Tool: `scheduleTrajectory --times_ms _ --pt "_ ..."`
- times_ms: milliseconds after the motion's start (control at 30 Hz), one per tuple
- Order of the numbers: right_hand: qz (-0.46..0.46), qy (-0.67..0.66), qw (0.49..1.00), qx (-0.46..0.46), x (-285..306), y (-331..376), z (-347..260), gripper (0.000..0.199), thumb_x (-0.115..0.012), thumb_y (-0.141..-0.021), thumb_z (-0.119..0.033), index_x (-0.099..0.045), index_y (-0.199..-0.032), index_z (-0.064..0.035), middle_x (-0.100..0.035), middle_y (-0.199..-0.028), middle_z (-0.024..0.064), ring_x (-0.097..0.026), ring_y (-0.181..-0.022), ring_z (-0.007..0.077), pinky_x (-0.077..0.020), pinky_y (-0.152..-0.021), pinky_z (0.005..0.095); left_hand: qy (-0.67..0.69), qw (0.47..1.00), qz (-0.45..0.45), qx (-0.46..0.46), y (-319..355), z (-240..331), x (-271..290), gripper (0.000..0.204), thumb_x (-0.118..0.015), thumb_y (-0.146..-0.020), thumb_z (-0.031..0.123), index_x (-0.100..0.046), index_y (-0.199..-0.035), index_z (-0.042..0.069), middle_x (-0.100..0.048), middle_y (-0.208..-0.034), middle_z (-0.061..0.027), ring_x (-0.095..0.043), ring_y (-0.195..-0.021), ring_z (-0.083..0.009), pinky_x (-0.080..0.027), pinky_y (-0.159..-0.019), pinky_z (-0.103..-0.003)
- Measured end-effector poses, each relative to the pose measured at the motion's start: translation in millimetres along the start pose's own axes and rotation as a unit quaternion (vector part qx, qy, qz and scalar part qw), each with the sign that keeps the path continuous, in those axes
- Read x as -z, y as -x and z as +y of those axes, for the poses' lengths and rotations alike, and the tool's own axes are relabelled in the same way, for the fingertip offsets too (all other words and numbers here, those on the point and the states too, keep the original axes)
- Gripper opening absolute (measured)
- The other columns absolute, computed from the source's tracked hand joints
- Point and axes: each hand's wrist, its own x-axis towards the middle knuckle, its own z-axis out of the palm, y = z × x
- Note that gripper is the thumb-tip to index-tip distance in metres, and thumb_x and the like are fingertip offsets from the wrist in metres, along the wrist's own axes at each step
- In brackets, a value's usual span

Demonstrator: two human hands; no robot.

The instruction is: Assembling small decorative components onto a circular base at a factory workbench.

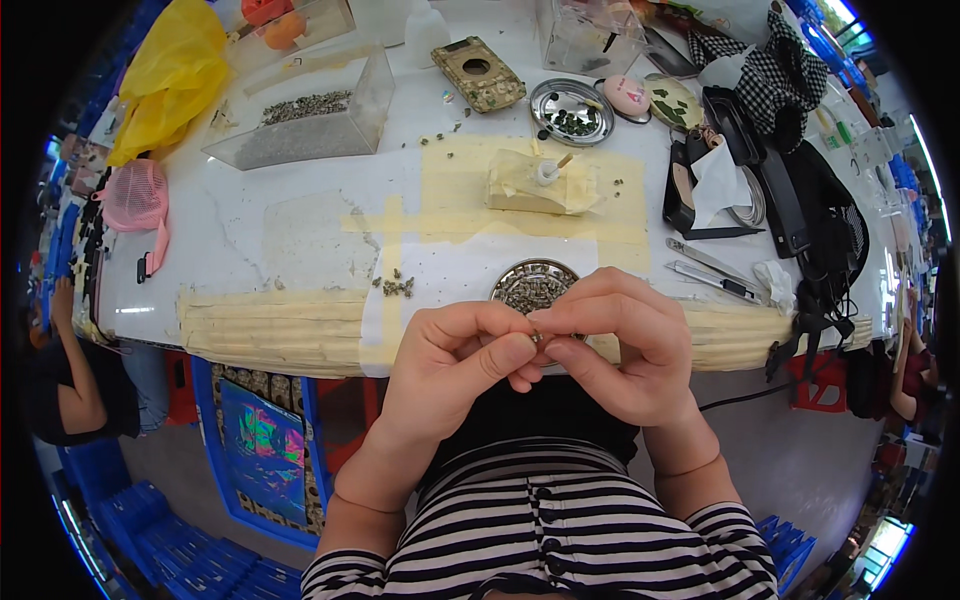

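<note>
Near the table's front edge my two hands meet at the fingertips. My left hand [450, 355] and my right hand [635, 345] both pinch one tiny greenish-tan part [537, 338]; its exact kind is too small to make out. Just behind the fingers sits a round metal dish [540, 262] full of similar small parts, partly hidden by my right hand. A small pile of loose parts [398, 286] lies on white paper to the left. Farther back, a small white bottle [546, 172] stands in a block wrapped in yellowish tape [515, 195].
A camouflage tank hull [478, 75] and a metal tray [572, 84] with dark green bits lie farther back. Back left is a clear bin [300, 148] of small parts. Tweezers [712, 258], a craft knife [712, 281] and a black case [765, 190] lie right.
</note>
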Motion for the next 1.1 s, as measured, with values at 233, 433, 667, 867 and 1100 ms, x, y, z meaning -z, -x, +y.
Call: scheduleTrajectory --times_ms 233,433,667,867,1100 --pt "0.006 0.021 1.000 0.004 -1 -3 -2 0.023 -0.075 -0.074 0.003 -0.073 -0.097 -0.0010 -0.068 -0.087 0.0099 -0.065 -0.076 0.0176 -0.0507 -0.066 0.0270 0.103 0.994 0.000 0.039 0 -4 1 0.017 -0.063 -0.097 0.009 -0.069 -0.107 -0.003 -0.071 -0.096 -0.0128 -0.068 -0.082 -0.0143 -0.057 -0.072 -0.024" --pt "0.008 0.031 0.999 0.012 0 -8 -2 0.020 -0.074 -0.076 0.002 -0.072 -0.095 -0.0023 -0.067 -0.087 0.0093 -0.066 -0.076 0.0183 -0.0528 -0.066 0.0277 0.115 0.992 -0.001 0.049 0 -3 0 0.018 -0.062 -0.097 0.010 -0.069 -0.109 -0.003 -0.072 -0.096 -0.0129 -0.069 -0.084 -0.0149 -0.058 -0.073 -0.025" --pt "0.016 0.067 0.997 0.031 -2 -9 1 0.019 -0.075 -0.075 0.001 -0.072 -0.094 -0.0034 -0.066 -0.087 0.0088 -0.067 -0.076 0.0200 -0.0535 -0.065 0.0289 0.078 0.996 0.025 0.046 1 2 -4 0.020 -0.061 -0.098 0.011 -0.069 -0.108 -0.003 -0.072 -0.096 -0.0120 -0.069 -0.084 -0.0145 -0.057 -0.075 -0.025" --pt "0.033 0.104 0.992 0.063 -3 -7 5 0.021 -0.077 -0.072 0.001 -0.072 -0.093 -0.0037 -0.066 -0.087 0.0076 -0.066 -0.077 0.0206 -0.0536 -0.065 0.0296 0.035 0.999 0.034 0.019 0 0 -6 0.019 -0.061 -0.099 0.012 -0.070 -0.105 -0.004 -0.072 -0.093 -0.0100 -0.068 -0.083 -0.0131 -0.057 -0.074 -0.025" --pt "0.043 0.145 0.982 0.111 -2 -8 8 0.023 -0.078 -0.069 0.001 -0.071 -0.091 -0.0035 -0.066 -0.086 0.0071 -0.066 -0.076 0.0209 -0.0523 -0.062 0.0303 -0.035 0.999 0.031 -0.014 -1 -2 -6 0.018 -0.060 -0.099 0.010 -0.069 -0.106 -0.004 -0.071 -0.092 -0.0089 -0.067 -0.083 -0.0123 -0.057 -0.074 -0.024"
